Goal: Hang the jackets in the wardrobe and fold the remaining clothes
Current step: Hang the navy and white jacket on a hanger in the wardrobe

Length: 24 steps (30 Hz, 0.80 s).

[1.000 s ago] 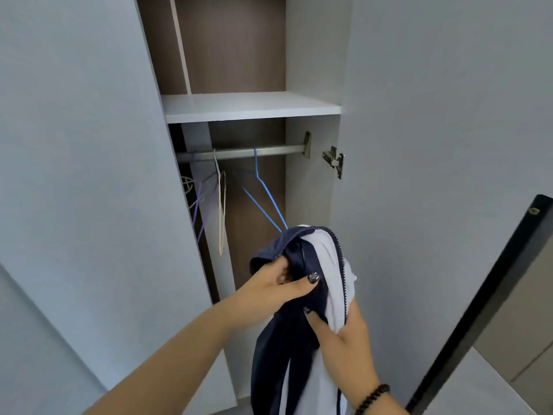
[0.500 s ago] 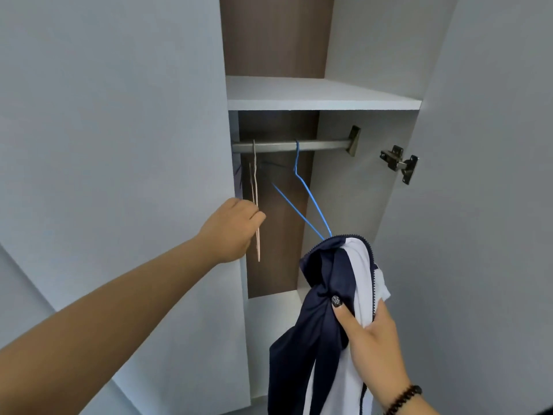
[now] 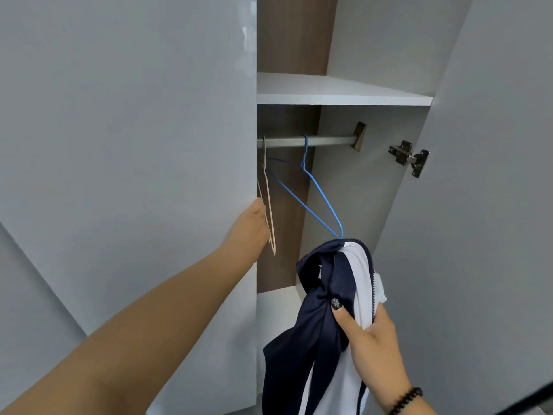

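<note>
Now left hand [image 3: 250, 227] has left the navy-and-white zip jacket [image 3: 332, 298], fingers closing on the thin beige wire hanger [image 3: 268, 205] on the steel wardrobe rail [image 3: 326, 141]; right hand [image 3: 371, 339] grips jacket alone below. Hanging comes next.

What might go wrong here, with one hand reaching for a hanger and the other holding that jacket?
The left hand reaches past the door's edge for the beige hanger, whose hook is still on the rail; pulled sideways, it may snag. The right hand grips the navy-and-white jacket bunched, so threading a hanger in one-handed could be awkward, and the jacket might slip.
</note>
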{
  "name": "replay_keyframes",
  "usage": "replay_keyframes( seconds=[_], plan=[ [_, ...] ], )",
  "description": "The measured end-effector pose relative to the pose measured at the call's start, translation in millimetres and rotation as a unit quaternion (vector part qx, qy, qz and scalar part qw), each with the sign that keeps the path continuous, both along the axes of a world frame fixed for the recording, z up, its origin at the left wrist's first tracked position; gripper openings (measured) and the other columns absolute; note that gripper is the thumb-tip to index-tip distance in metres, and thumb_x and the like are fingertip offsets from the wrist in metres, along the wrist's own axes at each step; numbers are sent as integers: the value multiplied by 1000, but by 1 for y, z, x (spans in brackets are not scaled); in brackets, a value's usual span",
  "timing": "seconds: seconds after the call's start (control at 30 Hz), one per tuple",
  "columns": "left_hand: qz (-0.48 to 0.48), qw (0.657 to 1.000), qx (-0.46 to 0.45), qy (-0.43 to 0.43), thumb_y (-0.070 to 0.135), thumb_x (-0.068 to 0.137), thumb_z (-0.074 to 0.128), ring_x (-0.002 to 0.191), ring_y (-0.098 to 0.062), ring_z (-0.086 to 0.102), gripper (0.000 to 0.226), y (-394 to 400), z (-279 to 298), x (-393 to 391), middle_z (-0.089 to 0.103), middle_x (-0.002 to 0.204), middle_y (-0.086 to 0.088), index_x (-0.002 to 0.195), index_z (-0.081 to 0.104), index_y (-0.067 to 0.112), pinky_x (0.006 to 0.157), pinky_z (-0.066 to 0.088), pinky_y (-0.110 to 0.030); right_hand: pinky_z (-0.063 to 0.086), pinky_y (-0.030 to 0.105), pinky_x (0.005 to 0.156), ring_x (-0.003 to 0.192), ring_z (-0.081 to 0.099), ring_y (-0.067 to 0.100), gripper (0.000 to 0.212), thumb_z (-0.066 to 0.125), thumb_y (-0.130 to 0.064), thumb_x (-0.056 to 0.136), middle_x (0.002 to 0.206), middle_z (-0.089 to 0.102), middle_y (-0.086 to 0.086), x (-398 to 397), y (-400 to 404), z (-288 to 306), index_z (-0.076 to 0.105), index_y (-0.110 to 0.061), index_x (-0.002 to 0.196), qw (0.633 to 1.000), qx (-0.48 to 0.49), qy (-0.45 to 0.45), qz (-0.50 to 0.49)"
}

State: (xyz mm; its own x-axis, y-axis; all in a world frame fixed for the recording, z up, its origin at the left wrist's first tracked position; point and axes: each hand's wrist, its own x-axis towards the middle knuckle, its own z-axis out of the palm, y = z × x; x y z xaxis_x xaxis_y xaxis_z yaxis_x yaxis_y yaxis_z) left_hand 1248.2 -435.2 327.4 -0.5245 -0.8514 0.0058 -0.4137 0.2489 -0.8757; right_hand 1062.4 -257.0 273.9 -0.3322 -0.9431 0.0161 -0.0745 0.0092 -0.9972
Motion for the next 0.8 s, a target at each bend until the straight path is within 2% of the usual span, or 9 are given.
replay_keyframes(
  seconds=[0.13,0.27,0.33,0.4,0.47,0.53,0.63,0.73,0.8],
  plan=[
    [4,1000,8,5,29,93,55,105,-21,48,20,26,-1,-6,61,98,7,107,65,19,110,24,-36,49,10,66,89,63,-8,36,71,-24,84,107,68,-16,1,7,6,57,-28,116,1000,-6,7,19],
    [2,1000,5,19,24,95,51,106,-21,47,20,62,-3,-10,59,99,5,109,62,16,110,25,-35,47,14,77,99,61,-2,40,71,-24,84,112,65,-16,0,19,11,54,-28,120,998,-22,11,59],
    [6,999,-1,32,23,95,51,108,-23,46,24,81,-5,-10,59,104,2,114,61,13,111,23,-37,47,9,73,97,61,-6,40,71,-22,84,111,64,-20,-3,28,15,54,-31,119,995,-33,18,87],
    [20,998,1,53,24,94,54,110,-24,46,25,99,-8,-9,60,108,0,114,62,11,113,21,-37,46,5,68,92,61,-10,34,72,-20,84,105,65,-23,-7,38,18,55,-36,109,992,-41,24,115],
    [32,997,-1,76,22,93,57,111,-25,46,25,120,-10,-7,61,109,-1,114,64,10,115,19,-38,47,10,70,93,62,-6,31,72,-21,84,103,65,-22,-13,49,21,54,-38,103,988,-40,32,145],
    [45,994,-7,97,19,91,61,113,-27,47,27,141,-13,-4,62,112,-4,116,64,7,116,18,-39,46,15,75,96,62,-1,32,72,-23,84,106,64,-18,-19,64,24,53,-34,108,984,-34,32,172],
    [50,990,-22,130,17,88,66,109,-26,50,28,177,-14,1,63,109,-7,113,65,4,112,26,-38,49,23,82,99,61,6,37,71,-23,84,111,64,-11,-30,87,25,52,-27,115,978,-26,39,205],
    [65,985,-26,157,20,82,74,106,-26,52,33,215,-15,10,64,106,-9,110,68,3,108,32,-37,50,24,82,98,60,6,35,71,-21,84,110,63,-11,-39,107,22,51,-29,112,972,-19,45,229],
    [66,984,-42,161,21,79,78,104,-24,55,33,240,-12,19,66,104,-8,107,70,5,106,36,-35,52,32,89,101,61,10,38,71,-19,84,112,64,-9,-43,118,19,53,-24,118,969,-11,49,244]
  ],
)
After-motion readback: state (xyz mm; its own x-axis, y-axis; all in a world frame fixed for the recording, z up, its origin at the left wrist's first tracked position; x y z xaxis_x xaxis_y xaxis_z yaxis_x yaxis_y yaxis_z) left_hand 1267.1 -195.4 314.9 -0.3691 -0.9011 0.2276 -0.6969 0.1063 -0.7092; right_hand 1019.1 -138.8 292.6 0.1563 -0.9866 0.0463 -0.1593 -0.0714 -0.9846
